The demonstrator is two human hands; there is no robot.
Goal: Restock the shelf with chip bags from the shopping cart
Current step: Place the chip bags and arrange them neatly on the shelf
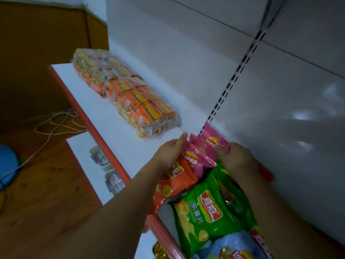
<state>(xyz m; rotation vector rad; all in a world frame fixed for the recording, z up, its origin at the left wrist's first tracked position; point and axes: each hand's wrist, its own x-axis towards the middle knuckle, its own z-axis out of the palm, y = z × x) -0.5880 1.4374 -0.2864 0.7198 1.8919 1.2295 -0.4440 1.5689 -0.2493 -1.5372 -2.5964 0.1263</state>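
Note:
Two pink chip bags [211, 142] stand upright at the back of the white shelf [119, 128], by the slotted upright. My left hand [170, 151] lies with straight fingers against the left side of the front pink bag [196, 158]. My right hand [238, 158] pinches the top right of the rear pink bag, thumb on its front. An orange chip bag [177, 184] lies under my left wrist and hangs over the shelf's red edge. A green chip bag [205, 212] and a blue one [229, 247] lie nearer me. The shopping cart is out of view.
A long clear pack of orange snack packets [127, 94] lies on the shelf's left half, with bare shelf between it and the pink bags. A lower shelf [84, 152] holds small packets. A white cable [56, 124] and a blue object [7, 165] lie on the wooden floor.

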